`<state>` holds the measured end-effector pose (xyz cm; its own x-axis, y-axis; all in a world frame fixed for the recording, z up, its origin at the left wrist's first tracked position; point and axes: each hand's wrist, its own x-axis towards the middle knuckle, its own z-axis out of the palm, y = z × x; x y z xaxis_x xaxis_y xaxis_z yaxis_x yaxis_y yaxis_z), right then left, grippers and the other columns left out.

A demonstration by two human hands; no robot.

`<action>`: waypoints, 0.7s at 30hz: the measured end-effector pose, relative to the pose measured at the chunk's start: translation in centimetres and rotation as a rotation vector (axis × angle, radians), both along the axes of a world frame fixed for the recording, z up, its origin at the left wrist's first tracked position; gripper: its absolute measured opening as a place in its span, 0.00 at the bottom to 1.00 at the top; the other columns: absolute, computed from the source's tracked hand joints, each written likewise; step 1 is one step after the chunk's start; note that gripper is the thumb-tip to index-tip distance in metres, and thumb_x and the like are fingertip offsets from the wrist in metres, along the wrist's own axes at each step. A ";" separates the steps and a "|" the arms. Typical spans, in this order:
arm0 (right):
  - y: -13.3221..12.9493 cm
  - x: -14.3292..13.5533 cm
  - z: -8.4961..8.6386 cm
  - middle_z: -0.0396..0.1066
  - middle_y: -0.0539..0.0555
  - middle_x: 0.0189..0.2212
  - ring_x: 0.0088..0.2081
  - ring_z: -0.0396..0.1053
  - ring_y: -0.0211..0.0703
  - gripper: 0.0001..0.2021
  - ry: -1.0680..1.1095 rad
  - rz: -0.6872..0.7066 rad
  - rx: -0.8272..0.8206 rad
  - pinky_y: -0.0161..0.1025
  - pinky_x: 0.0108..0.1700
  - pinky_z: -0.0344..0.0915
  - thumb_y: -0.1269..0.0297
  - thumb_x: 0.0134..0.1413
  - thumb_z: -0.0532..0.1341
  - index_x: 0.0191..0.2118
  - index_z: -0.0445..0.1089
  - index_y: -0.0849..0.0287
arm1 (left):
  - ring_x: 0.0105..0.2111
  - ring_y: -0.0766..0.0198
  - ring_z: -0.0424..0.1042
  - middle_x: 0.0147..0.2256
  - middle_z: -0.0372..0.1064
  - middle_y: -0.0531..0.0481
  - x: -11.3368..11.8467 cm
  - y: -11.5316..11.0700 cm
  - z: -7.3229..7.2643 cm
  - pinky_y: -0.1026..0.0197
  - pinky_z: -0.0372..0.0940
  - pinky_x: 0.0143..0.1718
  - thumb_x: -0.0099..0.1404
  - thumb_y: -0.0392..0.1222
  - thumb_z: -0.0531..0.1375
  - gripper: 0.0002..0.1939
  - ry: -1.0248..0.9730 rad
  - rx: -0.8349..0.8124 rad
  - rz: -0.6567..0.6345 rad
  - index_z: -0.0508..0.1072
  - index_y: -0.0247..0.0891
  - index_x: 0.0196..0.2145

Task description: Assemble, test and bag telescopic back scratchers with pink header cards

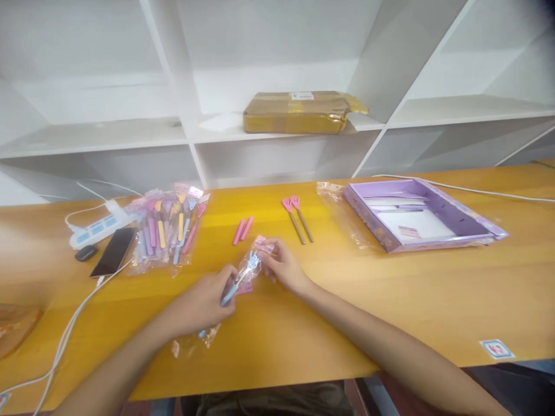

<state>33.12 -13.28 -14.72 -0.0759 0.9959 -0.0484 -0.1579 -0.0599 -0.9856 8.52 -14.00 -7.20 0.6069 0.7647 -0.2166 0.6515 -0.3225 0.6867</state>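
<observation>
A light-blue back scratcher (252, 263) with a hand-shaped head lies slantwise in a clear plastic wrapper. My left hand (208, 299) is closed around its blue handle. At the head end, my right hand (281, 264) pinches the wrapper beside its pink card (262, 243). Part of another wrapper (211, 335) shows below my left hand, with a blue tip in it. Beyond my hands lie two pink handle tubes (242, 230) and, farther right, two pink-headed back scratchers (299, 220) with bare metal rods.
Wrapped back scratchers (162, 228) in several colours lie piled at left, by a black phone (113, 252), a power strip (102, 226) and white cables (71, 323). At right stands a purple open box (377, 228) beside a clear bag (347, 222). A cardboard box (299, 114) sits on the shelf.
</observation>
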 end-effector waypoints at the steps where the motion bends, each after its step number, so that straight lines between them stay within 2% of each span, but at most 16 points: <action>1: -0.6 -0.2 -0.3 0.69 0.42 0.30 0.19 0.64 0.31 0.28 0.060 -0.028 0.012 0.28 0.15 0.57 0.43 0.55 0.69 0.49 0.56 0.52 | 0.35 0.59 0.74 0.38 0.72 0.51 0.6 -0.2 -0.7 0.58 0.65 0.37 0.65 0.42 0.63 0.14 -0.098 -0.151 -0.010 0.67 0.43 0.48; 4: -2.0 -0.4 -0.6 0.72 0.44 0.37 0.20 0.64 0.28 0.26 0.177 -0.012 0.043 0.27 0.16 0.58 0.46 0.55 0.71 0.46 0.56 0.51 | 0.32 0.59 0.77 0.39 0.72 0.50 2.7 -0.4 -3.5 0.57 0.70 0.33 0.67 0.53 0.65 0.26 -0.465 -0.665 0.010 0.60 0.44 0.56; 5: -2.4 -0.4 -0.5 0.72 0.44 0.37 0.20 0.65 0.28 0.26 0.194 0.014 0.051 0.27 0.16 0.59 0.47 0.55 0.72 0.45 0.56 0.51 | 0.29 0.61 0.76 0.38 0.71 0.50 3.4 -0.4 -4.5 0.58 0.69 0.30 0.69 0.57 0.63 0.28 -0.568 -0.732 0.080 0.59 0.43 0.57; 8: -3.2 -0.1 -0.4 0.69 0.42 0.32 0.19 0.64 0.29 0.22 0.175 0.065 0.095 0.28 0.17 0.61 0.45 0.62 0.67 0.46 0.56 0.51 | 0.17 0.69 0.63 0.25 0.63 0.59 4.7 -1.0 -6.7 0.67 0.57 0.19 0.72 0.62 0.60 0.26 -0.701 -0.734 0.202 0.62 0.40 0.54; 11: -3.6 0.7 -0.6 0.66 0.42 0.30 0.17 0.60 0.28 0.18 0.025 0.051 0.134 0.29 0.16 0.59 0.45 0.68 0.62 0.48 0.59 0.52 | 0.14 0.73 0.54 0.20 0.56 0.64 4.3 -1.7 -7.3 0.68 0.47 0.17 0.74 0.58 0.60 0.22 -0.733 -0.683 0.189 0.65 0.39 0.53; 13: -3.5 1.2 -0.9 0.65 0.44 0.33 0.19 0.62 0.29 0.18 -0.100 0.011 0.170 0.29 0.15 0.59 0.47 0.67 0.64 0.50 0.61 0.52 | 0.14 0.74 0.52 0.19 0.57 0.64 3.5 -2.1 -7.2 0.68 0.47 0.18 0.74 0.55 0.61 0.23 -0.702 -0.675 0.144 0.64 0.38 0.58; 16: -3.2 1.8 -1.5 0.66 0.50 0.39 0.26 0.68 0.33 0.18 -0.285 -0.055 0.320 0.29 0.18 0.65 0.52 0.65 0.67 0.51 0.63 0.53 | 0.14 0.73 0.51 0.18 0.57 0.64 2.7 -2.4 -7.2 0.68 0.47 0.18 0.74 0.56 0.61 0.30 -0.625 -0.696 0.066 0.61 0.38 0.65; 21: -3.3 2.0 -1.4 0.66 0.54 0.43 0.34 0.72 0.36 0.11 -0.455 -0.063 0.495 0.30 0.24 0.69 0.57 0.65 0.67 0.45 0.66 0.54 | 0.14 0.72 0.51 0.18 0.58 0.63 2.6 -2.7 -7.8 0.68 0.47 0.17 0.74 0.59 0.60 0.36 -0.576 -0.732 0.051 0.57 0.38 0.69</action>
<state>35.15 -16.63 -16.10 -0.0973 0.9106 0.4016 0.2906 0.4120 -0.8636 11.11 -16.66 -14.96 0.7403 0.5850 -0.3314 0.1489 0.3380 0.9293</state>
